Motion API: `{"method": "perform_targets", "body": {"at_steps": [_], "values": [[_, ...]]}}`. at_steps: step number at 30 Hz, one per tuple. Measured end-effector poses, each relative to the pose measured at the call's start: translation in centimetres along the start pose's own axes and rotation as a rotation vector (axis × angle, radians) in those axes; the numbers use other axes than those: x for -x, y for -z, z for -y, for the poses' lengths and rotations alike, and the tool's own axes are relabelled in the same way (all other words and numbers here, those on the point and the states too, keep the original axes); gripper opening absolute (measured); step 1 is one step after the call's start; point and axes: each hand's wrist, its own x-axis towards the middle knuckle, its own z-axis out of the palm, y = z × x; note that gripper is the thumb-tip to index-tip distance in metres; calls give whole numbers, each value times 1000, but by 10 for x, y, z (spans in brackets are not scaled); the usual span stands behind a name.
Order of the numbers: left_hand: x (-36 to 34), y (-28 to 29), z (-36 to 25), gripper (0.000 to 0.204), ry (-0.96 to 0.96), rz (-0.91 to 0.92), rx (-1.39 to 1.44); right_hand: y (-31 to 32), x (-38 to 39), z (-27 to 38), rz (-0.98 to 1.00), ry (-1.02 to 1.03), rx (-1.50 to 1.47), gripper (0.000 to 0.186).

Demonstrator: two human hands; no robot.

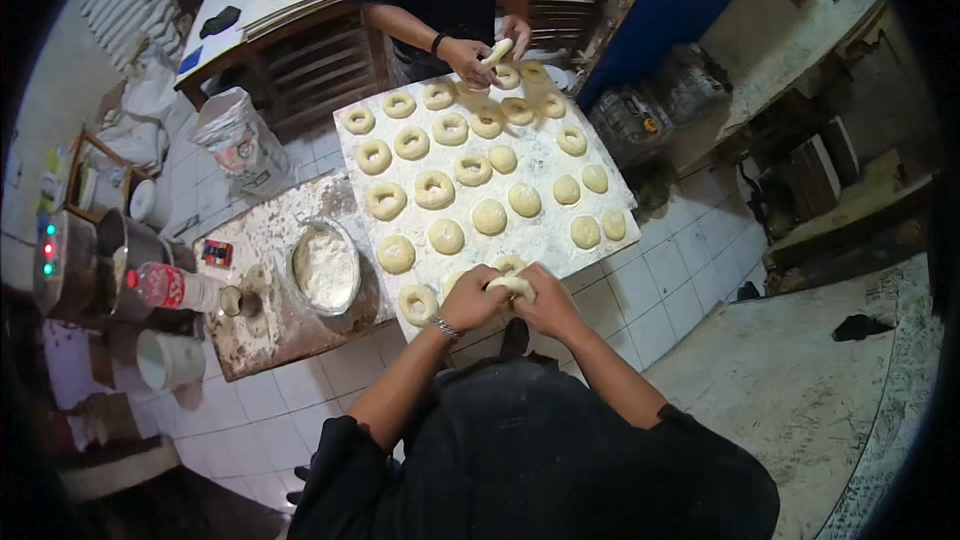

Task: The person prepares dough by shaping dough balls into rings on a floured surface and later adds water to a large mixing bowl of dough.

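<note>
My left hand and my right hand are closed on a pale dough ring at the near edge of a floured board. Another ring lies left of my left hand, and part of one shows behind my fingers. Several round dough balls lie across the near and right part of the board, with several shaped rings behind and to the left of them.
A co-worker's hands hold dough above the board's far side. At left are a bowl of flour on a dusty low table, a bottle, buckets and a sack. Shelving stands at right.
</note>
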Motion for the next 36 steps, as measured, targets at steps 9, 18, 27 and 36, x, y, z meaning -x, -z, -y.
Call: {"method": "perform_targets", "body": {"at_steps": [9, 18, 27, 36], "values": [[3, -44, -3, 45, 111, -130, 492, -14, 2, 36, -192, -646, -1100, 26], [-8, -54, -59, 47, 664, 260, 1630, 27, 23, 35, -505, -747, -1245, 35], [-10, -128, -97, 59, 477, 360, 1286, 113, 57, -16, -108, -348, -463, 43], [-15, -180, -162, 61, 200, 79, 547, 157, 75, -97, -28, -521, -910, 55]]}}
